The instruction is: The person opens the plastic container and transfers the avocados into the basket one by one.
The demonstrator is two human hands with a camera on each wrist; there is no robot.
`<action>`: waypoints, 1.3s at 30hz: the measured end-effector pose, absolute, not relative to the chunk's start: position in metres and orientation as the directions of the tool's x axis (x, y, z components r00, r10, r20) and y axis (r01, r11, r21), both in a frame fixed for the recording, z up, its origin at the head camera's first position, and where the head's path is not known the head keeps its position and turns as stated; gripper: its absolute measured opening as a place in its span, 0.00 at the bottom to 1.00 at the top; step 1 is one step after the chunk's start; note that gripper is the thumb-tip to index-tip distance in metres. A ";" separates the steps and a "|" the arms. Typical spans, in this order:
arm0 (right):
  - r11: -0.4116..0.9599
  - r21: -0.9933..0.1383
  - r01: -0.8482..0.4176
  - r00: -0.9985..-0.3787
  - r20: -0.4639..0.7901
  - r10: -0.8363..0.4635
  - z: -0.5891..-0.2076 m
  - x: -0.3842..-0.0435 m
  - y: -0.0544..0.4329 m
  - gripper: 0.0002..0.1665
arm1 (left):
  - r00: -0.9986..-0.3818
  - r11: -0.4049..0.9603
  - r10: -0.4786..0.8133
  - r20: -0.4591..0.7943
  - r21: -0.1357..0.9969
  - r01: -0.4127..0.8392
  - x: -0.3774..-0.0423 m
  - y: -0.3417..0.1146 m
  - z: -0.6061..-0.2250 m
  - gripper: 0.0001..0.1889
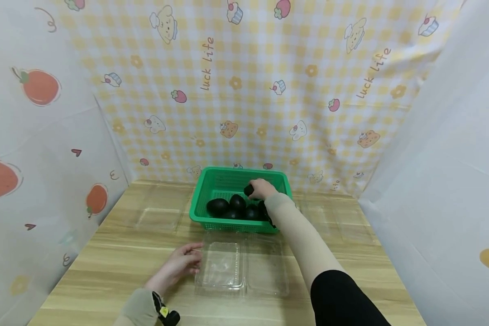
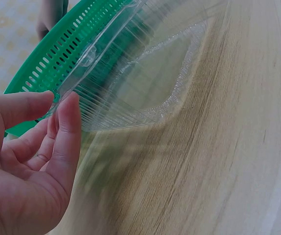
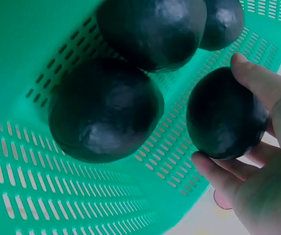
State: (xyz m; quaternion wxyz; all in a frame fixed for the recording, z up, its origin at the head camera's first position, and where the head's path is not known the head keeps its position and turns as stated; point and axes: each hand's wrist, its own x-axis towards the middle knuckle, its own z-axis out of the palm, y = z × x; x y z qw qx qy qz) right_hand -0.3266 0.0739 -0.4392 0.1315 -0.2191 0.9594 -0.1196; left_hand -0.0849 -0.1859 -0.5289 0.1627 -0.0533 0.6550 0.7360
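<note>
My right hand (image 1: 262,189) is over the far right part of a green plastic basket (image 1: 199,192). It grips a dark, glossy avocado-like fruit (image 3: 226,113) between thumb and fingers, held near the basket wall. Several more such fruits (image 1: 218,207) lie along the near side of the basket, partly hidden by my right forearm. In front of the basket lies a clear hinged plastic box (image 1: 222,265), unfolded flat on the table. At the box's left edge, my left hand (image 2: 35,152) pinches the thin rim between thumb and fingertips.
More clear plastic boxes lie on the wooden table (image 1: 146,249): one box (image 1: 160,213) left of the basket, another box (image 1: 352,222) to the right. A patterned cloth wall (image 1: 248,108) rises behind the basket, with white sheets on both sides.
</note>
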 end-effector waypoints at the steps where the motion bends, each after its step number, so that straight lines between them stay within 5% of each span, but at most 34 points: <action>1: 0.878 -0.285 -0.385 -0.868 -0.211 -0.449 -0.440 -0.327 0.074 0.36 | -0.941 -0.089 0.170 -0.292 0.947 -0.310 -0.084 -0.186 -0.529 0.29; 39: 0.888 -0.362 -0.283 -0.810 -0.405 -0.424 -0.452 -0.330 0.079 0.29 | -0.946 -0.083 0.155 -0.286 0.950 -0.301 -0.080 -0.184 -0.525 0.27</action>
